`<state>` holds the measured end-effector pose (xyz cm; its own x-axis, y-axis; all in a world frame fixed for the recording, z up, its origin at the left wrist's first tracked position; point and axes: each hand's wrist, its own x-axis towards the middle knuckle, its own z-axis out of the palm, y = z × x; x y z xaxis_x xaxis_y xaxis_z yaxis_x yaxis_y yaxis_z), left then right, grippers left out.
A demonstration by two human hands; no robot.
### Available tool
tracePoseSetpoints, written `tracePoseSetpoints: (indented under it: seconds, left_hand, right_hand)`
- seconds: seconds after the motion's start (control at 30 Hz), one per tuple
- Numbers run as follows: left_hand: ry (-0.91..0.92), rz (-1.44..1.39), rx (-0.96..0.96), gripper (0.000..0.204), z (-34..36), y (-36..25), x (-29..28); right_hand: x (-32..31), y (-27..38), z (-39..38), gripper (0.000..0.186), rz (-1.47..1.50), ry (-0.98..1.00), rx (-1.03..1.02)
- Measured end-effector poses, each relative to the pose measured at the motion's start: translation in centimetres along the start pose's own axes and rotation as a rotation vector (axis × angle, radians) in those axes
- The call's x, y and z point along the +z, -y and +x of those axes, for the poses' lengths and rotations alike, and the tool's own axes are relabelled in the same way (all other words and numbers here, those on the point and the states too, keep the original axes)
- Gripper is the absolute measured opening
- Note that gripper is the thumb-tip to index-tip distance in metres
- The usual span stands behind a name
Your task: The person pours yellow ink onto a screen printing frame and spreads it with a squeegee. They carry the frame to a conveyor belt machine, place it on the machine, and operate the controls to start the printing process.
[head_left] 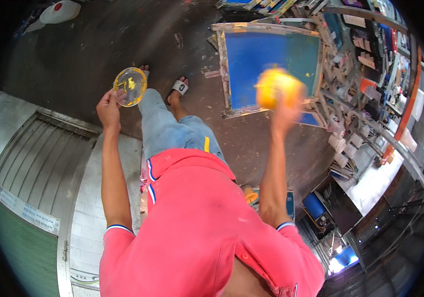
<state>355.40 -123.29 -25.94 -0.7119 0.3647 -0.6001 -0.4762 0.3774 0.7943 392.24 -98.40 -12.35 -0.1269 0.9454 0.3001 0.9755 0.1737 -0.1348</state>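
Lid of round clear plastic [131, 87], yellow-smeared, is pinched by the left hand [108, 110]; upper right, the right hand [285, 113] grips a blurred yellow container [276, 88], contents unclear.

Heavy blur over yellow container [277, 89] and right grip [286, 113], their exact outlines indistinct.

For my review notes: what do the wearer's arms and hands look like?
Both forearms are uncovered below short coral-red sleeves, whose hems carry white and dark blue trim. The left hand shows no glove or wristband; the right hand looks ungloved too, though it is blurred.
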Motion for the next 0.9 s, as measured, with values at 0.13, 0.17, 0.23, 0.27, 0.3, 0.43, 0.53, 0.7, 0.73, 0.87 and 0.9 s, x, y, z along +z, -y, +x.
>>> tracePoseSetpoints:
  seconds: [0.13,0.17,0.23,0.27,0.3,0.43,0.53,0.7,0.73,0.87,0.9]
  left_hand:
    - [-0.079,0.181,0.152,0.025,3.7,-0.2,-1.8]
    - [-0.081,0.143,0.098,0.025,3.4,0.0,-1.6]
    - [-0.042,0.02,0.024,0.026,2.3,0.2,-2.3]
    - [0.005,-0.092,0.074,0.027,4.4,-0.7,-1.5]
    - [-0.004,-0.052,0.1,0.028,4.2,-0.9,-1.5]
    - [0.0,-0.061,0.044,0.028,3.4,-1.1,-0.6]
    - [0.047,-0.087,0.063,0.028,3.9,-1.2,1.3]
    - [0.067,-0.097,0.106,0.027,4.3,-2.0,1.8]
    - [0.059,-0.079,0.105,0.028,4.3,-2.1,1.4]
    - [0.008,-0.041,0.063,0.028,3.9,-2.0,0.3]
    - [-0.03,-0.039,0.051,0.027,3.4,-1.5,-0.1]
  right_hand:
    - [10.6,2.2,-0.1,0.045,0.987,0.276,0.593]
    - [10.1,1.7,-0.4,0.044,1.162,0.293,0.692]
    - [10.3,-1.2,-0.5,0.047,1.378,0.4,0.923]
    - [11.3,-0.8,1.3,0.048,1.497,0.431,0.991]
    - [10.9,-1.1,1.2,0.05,1.554,0.489,0.911]
    - [6.6,-0.3,0.7,0.052,1.68,0.539,0.924]
    - [1.5,-0.5,2.7,0.055,1.692,0.52,0.876]
    - [-14.3,1.1,8.9,0.059,1.301,-0.022,0.618]
    - [-16.8,-0.3,9.7,0.061,1.265,-0.065,0.35]
    - [-17.5,4.9,9.1,0.067,1.062,-0.438,0.102]
    - [-14.0,5.7,7.7,0.063,1.039,-0.424,0.079]
